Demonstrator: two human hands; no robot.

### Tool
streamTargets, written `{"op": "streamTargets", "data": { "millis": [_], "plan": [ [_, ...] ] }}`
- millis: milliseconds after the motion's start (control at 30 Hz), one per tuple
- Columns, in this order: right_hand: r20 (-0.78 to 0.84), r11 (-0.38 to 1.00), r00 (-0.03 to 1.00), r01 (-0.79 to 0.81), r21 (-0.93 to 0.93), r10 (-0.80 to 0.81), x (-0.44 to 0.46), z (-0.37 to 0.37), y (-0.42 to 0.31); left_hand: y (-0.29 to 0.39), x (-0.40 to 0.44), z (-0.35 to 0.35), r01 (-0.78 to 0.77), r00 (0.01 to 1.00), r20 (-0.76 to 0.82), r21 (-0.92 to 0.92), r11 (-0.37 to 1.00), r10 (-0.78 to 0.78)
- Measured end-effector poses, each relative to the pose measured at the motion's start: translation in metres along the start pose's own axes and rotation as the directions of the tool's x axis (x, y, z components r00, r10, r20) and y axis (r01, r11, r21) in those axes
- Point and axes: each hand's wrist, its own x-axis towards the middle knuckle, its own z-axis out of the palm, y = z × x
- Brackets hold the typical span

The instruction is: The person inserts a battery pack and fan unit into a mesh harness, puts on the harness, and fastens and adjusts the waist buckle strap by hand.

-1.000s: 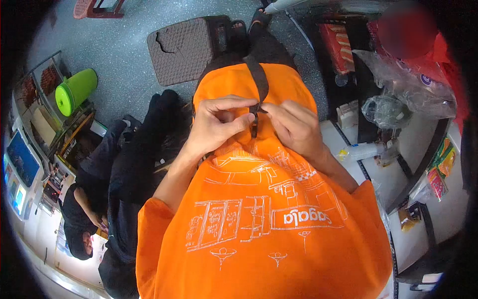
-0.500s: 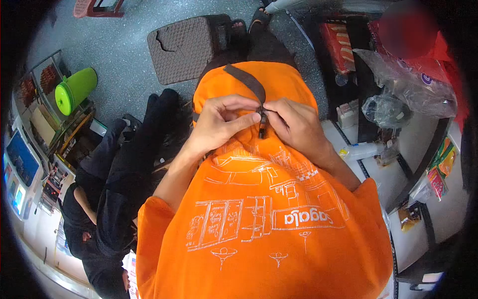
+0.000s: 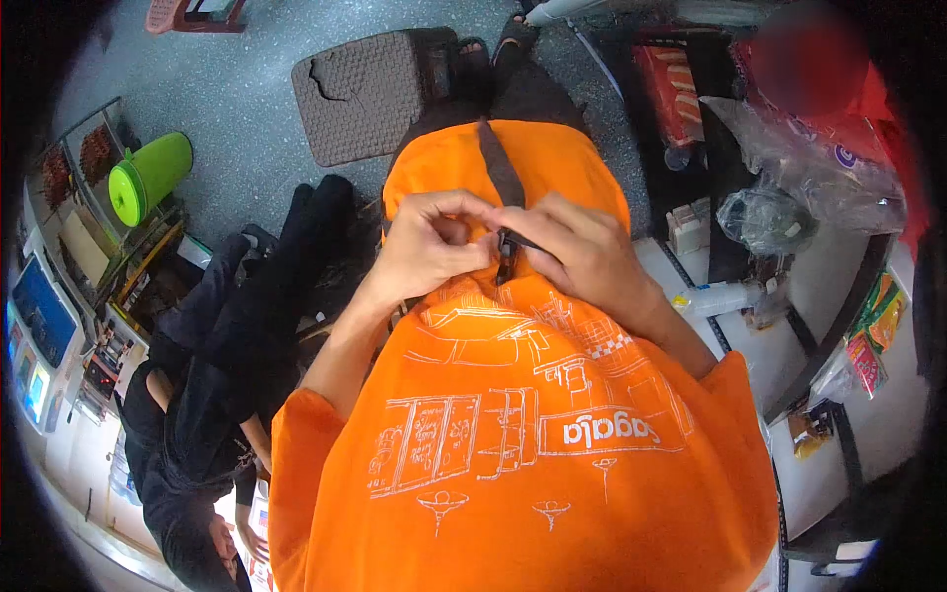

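Note:
An orange shirt (image 3: 552, 493) with white line drawings covers my torso. Against its lower part, both hands meet at a black strap (image 3: 500, 168) with a small dark buckle (image 3: 506, 259). My left hand (image 3: 424, 247) pinches at the buckle's side, thumb and forefinger together, their tips partly hidden. My right hand (image 3: 582, 247) is closed on the strap beside the buckle, its fingers touching those of my left. One end of the strap reaches away from me over the orange cloth.
A brown woven-pattern stool (image 3: 360, 99) stands on the speckled floor (image 3: 247, 79). At left are a green container (image 3: 150, 180), a screen (image 3: 47, 308) and a person in black (image 3: 187, 464). Plastic bags (image 3: 809, 168) and a white-topped surface (image 3: 710, 340) lie at right.
My right hand has shifted left over the strap and buckle. The strap's far end has swung right from half a second ago. The person in black has moved and bent lower.

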Motion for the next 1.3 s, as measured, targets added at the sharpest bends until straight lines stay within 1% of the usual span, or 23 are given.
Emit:
{"op": "streamTargets", "data": {
  "millis": [67, 167, 267, 367, 467, 567, 667, 767, 833, 867, 967, 1067, 1167, 1267, 1300],
  "plan": [
    [0.055, 0.997, 0.997, 0.053, -0.054, -0.05, 0.005, -0.006, -0.002, 0.005, 0.002, 0.0, 0.027, 0.999, 0.025, -0.001, 1.0, -0.027],
    [0.042, 0.994, 0.993, 0.109, 0.018, -0.11, 0.012, -0.008, 0.001, 0.006, 0.008, -0.004, 0.041, 0.995, 0.089, 0.029, 0.999, -0.043],
    [0.063, 0.986, 0.991, 0.107, 0.13, -0.116, 0.017, -0.013, 0.005, 0.005, 0.011, -0.005, 0.06, 0.988, 0.141, -0.015, 0.998, -0.057],
    [0.076, 0.968, 0.996, 0.022, 0.251, -0.043, 0.019, -0.007, 0.007, -0.002, 0.014, -0.006, 0.032, 0.988, 0.156, -0.086, 0.996, -0.018],
    [0.197, 0.932, 0.964, -0.229, 0.28, 0.177, 0.022, -0.011, 0.003, 0.001, 0.012, -0.007, 0.017, 0.99, 0.141, -0.028, 0.999, -0.013],
    [0.341, 0.828, 0.881, -0.442, 0.345, 0.328, 0.029, -0.015, 0.0, 0.004, 0.009, -0.005, 0.044, 0.992, 0.121, -0.038, 0.998, -0.039],
    [0.398, 0.707, 0.844, -0.525, 0.474, 0.36, 0.027, -0.01, 0.01, 0.005, 0.009, -0.005, -0.16, 0.983, 0.109, 0.122, 0.98, 0.147],
    [0.433, 0.74, 0.847, -0.5, 0.45, 0.309, 0.025, -0.013, 0.018, 0.011, 0.004, -0.003, -0.004, 0.995, 0.1, 0.112, 0.994, -0.008],
    [0.435, 0.669, 0.842, -0.526, 0.525, 0.32, 0.02, -0.006, 0.023, 0.023, 0.0, -0.003, 0.003, 0.996, 0.089, 0.217, 0.976, -0.023],
    [0.432, 0.633, 0.841, -0.534, 0.56, 0.326, 0.019, -0.005, 0.025, 0.027, 0.001, -0.003, 0.003, 0.996, 0.085, 0.27, 0.963, -0.026],
    [0.382, 0.658, 0.855, -0.516, 0.548, 0.352, 0.018, -0.006, 0.018, 0.019, 0.003, 0.002, -0.035, 0.996, 0.089, 0.272, 0.962, 0.012],
    [0.395, 0.675, 0.838, -0.54, 0.503, 0.376, 0.016, -0.01, 0.012, 0.028, 0.002, 0.005, -0.134, 0.988, 0.121, 0.358, 0.924, 0.096],
    [0.406, 0.676, 0.825, -0.559, 0.481, 0.394, 0.016, -0.012, 0.008, 0.039, 0.004, 0.005, -0.079, 0.99, 0.137, 0.421, 0.903, 0.023],
    [0.387, 0.707, 0.844, -0.527, 0.471, 0.372, 0.016, -0.007, 0.006, 0.036, 0.006, 0.005, -0.127, 0.988, 0.133, 0.45, 0.884, 0.075],
    [0.375, 0.709, 0.845, -0.527, 0.468, 0.381, 0.017, -0.007, 0.005, 0.035, 0.006, 0.005, -0.118, 0.989, 0.13, 0.445, 0.888, 0.067]
  ]
}}
